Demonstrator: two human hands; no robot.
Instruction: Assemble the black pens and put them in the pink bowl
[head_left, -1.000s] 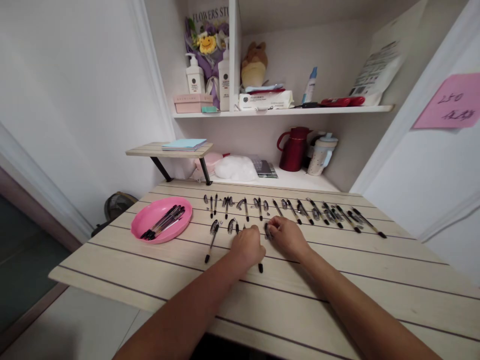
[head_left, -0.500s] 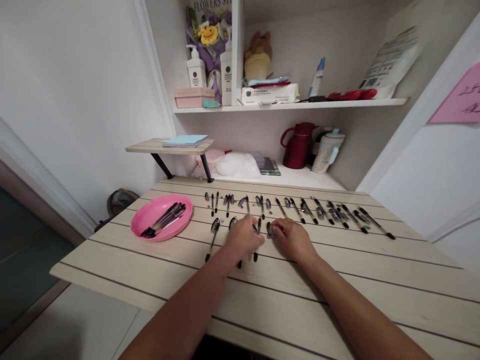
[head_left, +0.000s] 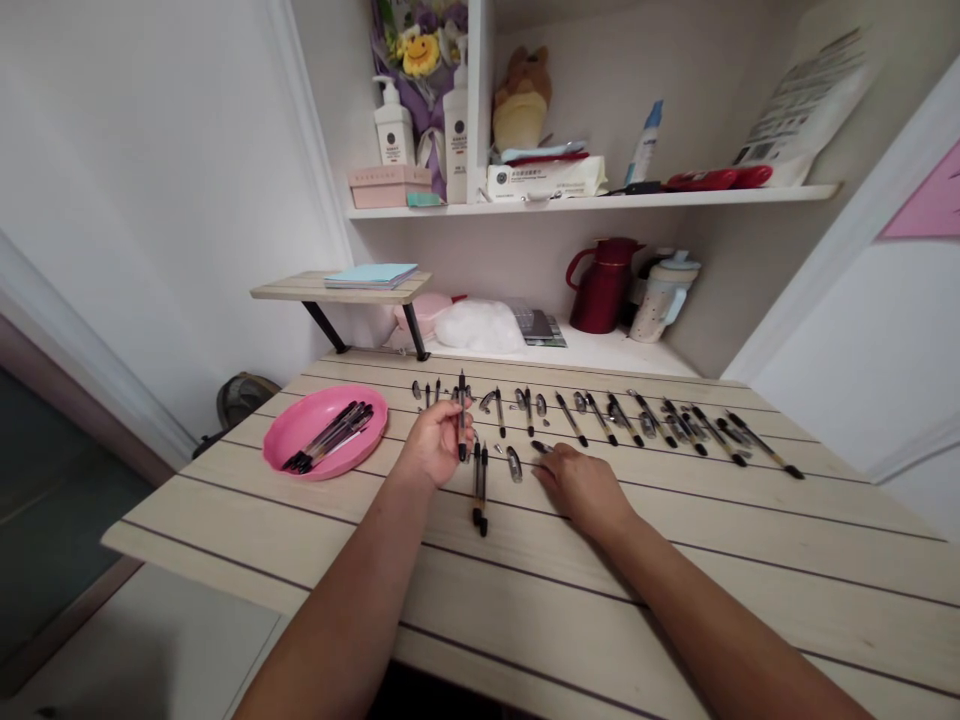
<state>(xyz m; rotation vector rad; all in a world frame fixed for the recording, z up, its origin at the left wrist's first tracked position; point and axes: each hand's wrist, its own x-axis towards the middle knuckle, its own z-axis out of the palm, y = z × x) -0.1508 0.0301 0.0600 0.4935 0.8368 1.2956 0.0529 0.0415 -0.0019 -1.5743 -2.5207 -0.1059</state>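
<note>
Single head-worn view, looking forward and down over table (head_left: 675,600) toward shelves (head_left: 600,203), hands near

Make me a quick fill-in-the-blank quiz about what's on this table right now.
1. The left hand holds up one ____.
2. The dish to the left of that hand is ____ in colour.
3. The right hand rests palm down on the ____.
4. The jug at the back is ____.
Missing words: pen; pink; table; red.
</note>
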